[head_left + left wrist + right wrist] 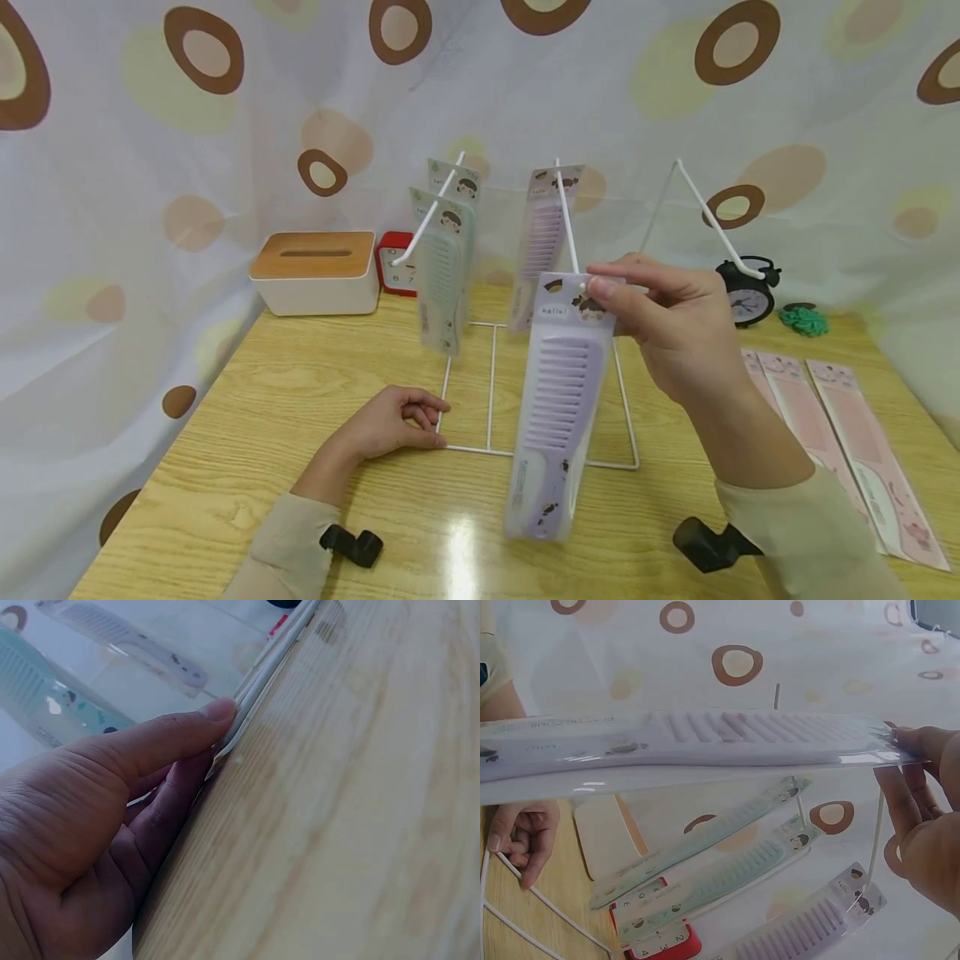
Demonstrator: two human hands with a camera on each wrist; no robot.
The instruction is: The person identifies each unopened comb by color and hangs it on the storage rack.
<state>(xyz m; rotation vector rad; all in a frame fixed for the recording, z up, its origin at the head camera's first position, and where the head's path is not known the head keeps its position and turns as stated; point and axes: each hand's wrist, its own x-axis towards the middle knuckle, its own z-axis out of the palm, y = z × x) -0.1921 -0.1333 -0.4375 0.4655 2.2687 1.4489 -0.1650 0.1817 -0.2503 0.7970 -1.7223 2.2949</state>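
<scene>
Nearest the head camera, two beige sleeves are being held over the wooden table (247, 433). The packaged lilac comb (555, 417) is being pinched at its card header by the thumb and fingertips of the right hand (667, 325), just at the tip of the middle peg (567, 225) of the white wire rack (491, 392); whether the header hole is already on the peg cannot be told. The pack is hanging down freely, tilted slightly, above the rack's base.

It is judged to be light, with a stiff plastic comb inside a thin, glossy sleeve that is likely being slippery; the header by its hole is the sensible place for it to be gripped, since the lower end is swinging free.

A wide-toothed pale purple comb is being shown, with small cartoon prints on the handle and header. The rack's front corner is being pressed down and loosely clasped by the curled fingers of the left hand (397, 421).
</scene>
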